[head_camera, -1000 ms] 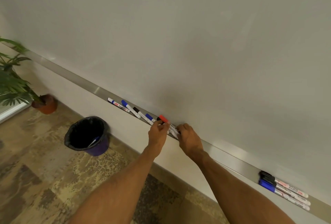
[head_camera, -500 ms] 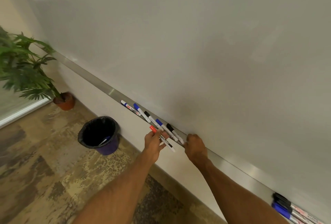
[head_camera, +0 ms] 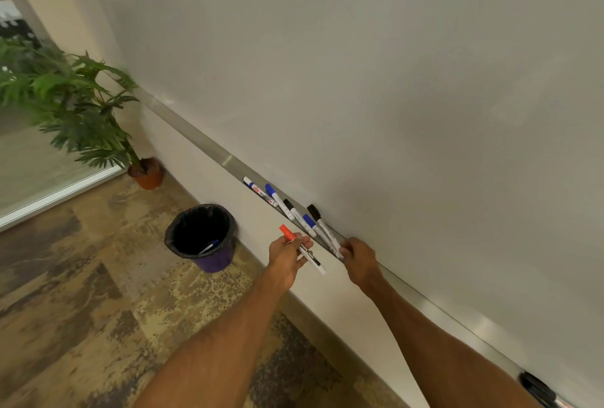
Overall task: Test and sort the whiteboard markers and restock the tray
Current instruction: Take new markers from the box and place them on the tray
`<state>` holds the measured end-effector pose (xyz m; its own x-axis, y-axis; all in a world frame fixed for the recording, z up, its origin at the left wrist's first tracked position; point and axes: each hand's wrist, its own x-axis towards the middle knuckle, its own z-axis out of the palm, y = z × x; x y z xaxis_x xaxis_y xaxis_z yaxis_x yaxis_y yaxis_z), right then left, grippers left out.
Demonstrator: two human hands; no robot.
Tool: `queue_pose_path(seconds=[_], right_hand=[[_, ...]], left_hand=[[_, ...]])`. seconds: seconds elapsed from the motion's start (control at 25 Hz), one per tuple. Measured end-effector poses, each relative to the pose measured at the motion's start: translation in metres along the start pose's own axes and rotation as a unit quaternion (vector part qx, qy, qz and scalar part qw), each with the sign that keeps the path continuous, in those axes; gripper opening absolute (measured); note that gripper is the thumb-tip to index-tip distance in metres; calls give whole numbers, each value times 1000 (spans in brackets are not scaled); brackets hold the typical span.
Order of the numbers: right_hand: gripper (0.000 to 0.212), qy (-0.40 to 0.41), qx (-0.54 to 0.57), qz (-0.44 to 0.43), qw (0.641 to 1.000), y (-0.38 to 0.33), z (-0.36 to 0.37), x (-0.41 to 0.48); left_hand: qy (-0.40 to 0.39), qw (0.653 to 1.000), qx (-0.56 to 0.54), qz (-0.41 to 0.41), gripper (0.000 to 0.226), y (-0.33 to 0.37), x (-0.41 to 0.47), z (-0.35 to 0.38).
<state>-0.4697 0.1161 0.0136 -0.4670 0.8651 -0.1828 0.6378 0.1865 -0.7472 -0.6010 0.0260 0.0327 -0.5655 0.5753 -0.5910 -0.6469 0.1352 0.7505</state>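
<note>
Head view is showing the left hand (head_camera: 287,259) pinching a red-capped marker (head_camera: 310,257) between thumb and fingers. It is holding it clear of the tray (head_camera: 228,159) and out over the floor, cap pointing away from the person, probably so that it can be uncapped and tried on the whiteboard (head_camera: 392,113). The right hand (head_camera: 359,260) is staying at the tray, well apart from the left. Its fingers are curling round the tail end of a black-capped marker (head_camera: 323,228), which is tilting with its cap up against the board, so it is likely being lined up as the next one to test.

Four more markers (head_camera: 273,193) are lying end to end in the tray just beyond, three blue-capped and one black-capped, apparently waiting untested. A dark cluster of markers (head_camera: 539,391) is sitting far along the tray at the lower right, well apart from the row, seemingly serving as the pile of sorted ones.

A bin (head_camera: 202,237) is standing on the floor below the row, within easy reach of the left hand, and one discarded marker (head_camera: 209,247) is lying inside it, suggesting it is taking the dead ones.
</note>
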Motion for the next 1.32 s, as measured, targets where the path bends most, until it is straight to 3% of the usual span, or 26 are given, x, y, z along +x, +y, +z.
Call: queue_pose_path(seconds=[0.08, 0.16, 0.6, 0.68, 0.76, 0.88, 1.08, 1.32], right_hand=[[10, -38, 108, -4, 993, -12, 3, -4], [8, -63, 144, -14, 987, -22, 9, -4], [11, -115, 81, -66, 988, -64, 53, 19], [10, -96, 54, -70, 991, -73, 57, 25], [9, -27, 0, -64, 998, -79, 60, 36], [8, 45, -149, -26, 987, -80, 63, 54], [18, 31, -283, -2, 959, -84, 79, 70], [23, 58, -322, 0, 945, -90, 84, 72]], left_hand=[[5, 1000, -12, 13, 10, 6, 1, -4], [8, 999, -29, 18, 10, 15, 4, -9], [32, 997, -59, 30, 17, 50, 42, -47], [31, 997, -61, 27, 13, 58, 52, -52], [19, 997, -67, 15, 11, 67, 62, -57], [-8, 998, -66, -10, 11, 78, 77, -65], [-43, 998, -35, -40, 18, 91, 106, -76], [-67, 996, 2, -64, 27, 96, 127, -75]])
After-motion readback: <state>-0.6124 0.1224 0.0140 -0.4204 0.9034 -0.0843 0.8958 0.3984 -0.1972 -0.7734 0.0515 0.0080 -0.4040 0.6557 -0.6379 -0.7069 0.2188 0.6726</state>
